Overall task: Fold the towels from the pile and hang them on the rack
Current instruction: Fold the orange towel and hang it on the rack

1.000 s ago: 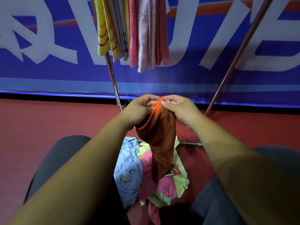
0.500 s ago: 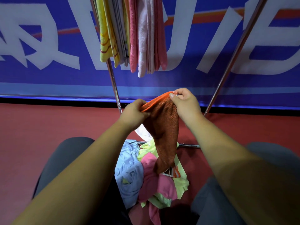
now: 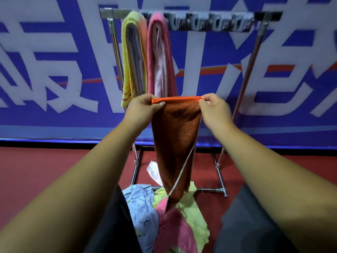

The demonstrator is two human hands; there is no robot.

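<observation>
An orange towel hangs lengthwise in front of me, its top edge stretched level. My left hand pinches the left corner and my right hand pinches the right corner. The towel's lower end reaches the pile of towels on the floor, with blue, pink and yellow-green pieces. Behind stands the metal rack. A folded yellow towel and a folded pink towel hang over the left part of its top bar.
A blue banner with large white letters covers the wall behind the rack. The floor is red. My knees in dark trousers flank the pile. The rack's base frame lies just beyond the pile.
My hands have risen and moved apart, spreading the orange towel's top edge flat. My view has tilted up, and the rack's top bar has come into sight.
</observation>
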